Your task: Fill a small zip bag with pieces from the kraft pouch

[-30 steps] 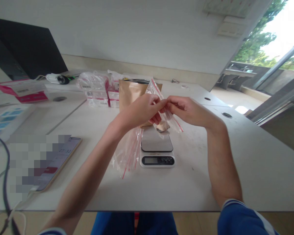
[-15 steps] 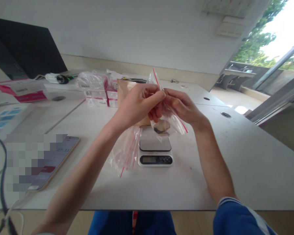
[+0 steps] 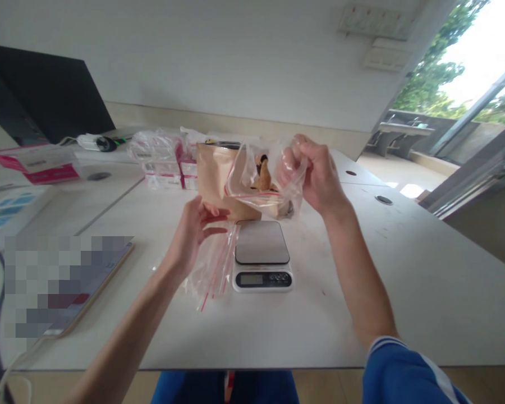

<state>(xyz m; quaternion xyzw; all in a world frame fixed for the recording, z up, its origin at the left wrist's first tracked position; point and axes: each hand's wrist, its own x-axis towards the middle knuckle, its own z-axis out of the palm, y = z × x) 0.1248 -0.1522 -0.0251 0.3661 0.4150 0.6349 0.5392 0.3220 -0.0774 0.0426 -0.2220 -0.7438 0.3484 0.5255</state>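
Clear, glossy, crinkled plastic zip bag (image 3: 261, 179); matt brown kraft-paper pouch (image 3: 214, 177); smooth white plastic kitchen scale (image 3: 261, 264) with brushed grey platform; matt white table (image 3: 404, 280)

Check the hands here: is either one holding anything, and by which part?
The right hand holds a clear zip bag with brown pieces inside, bunched at its upper right end, above the scale. The left hand grips nothing; it lies open by loose empty bags.

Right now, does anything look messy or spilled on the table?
Nothing is spilled. The right hand holds a small clear bag above the scale; loose empty bags lie fanned out beside the left hand.
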